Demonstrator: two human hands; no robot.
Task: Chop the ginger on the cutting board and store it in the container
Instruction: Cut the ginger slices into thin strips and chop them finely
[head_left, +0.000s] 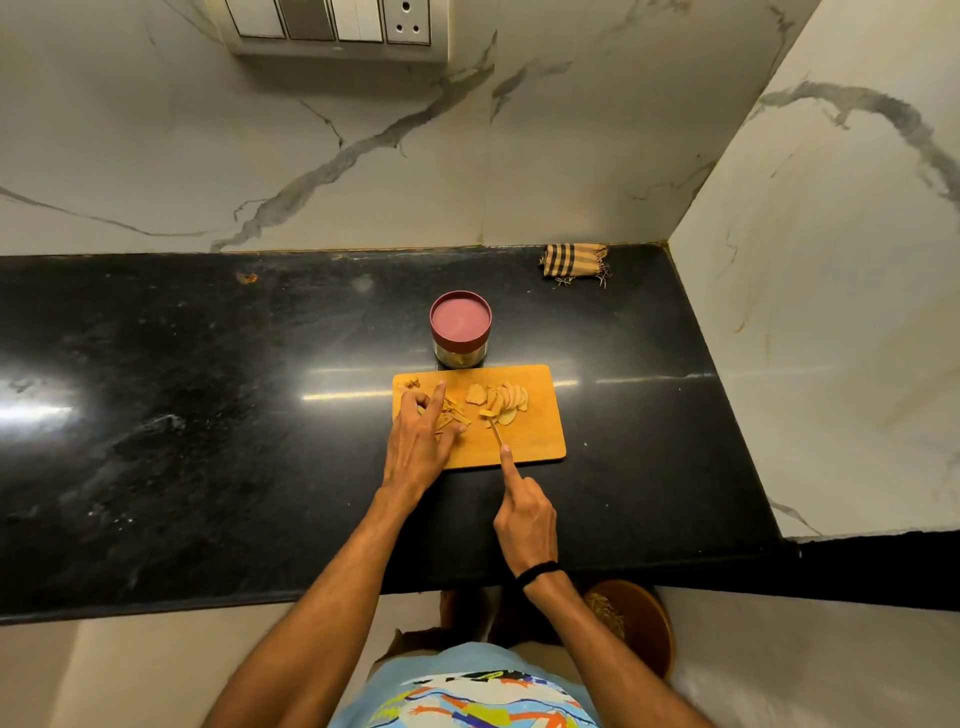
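Gripping the knife (494, 432), index along its spine, the right hand (525, 525) sets the tip at the ginger slices (501, 399). Fingers of the left hand (415, 441) lie spread over the ginger strips (452, 413) — better tucked back before cutting.

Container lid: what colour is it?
The lid is a dull pinkish red with a darker maroon rim, seen best in the head view.

A polished black stone counter (208, 415) spreads around the right hand's (524, 519) grip, with a bright glare far to its left and a striped cloth (574, 262) beyond it by the wall. Grey-veined marble walls (208, 156) rise beyond and right of the grip, with a switch panel (332, 26) high up.
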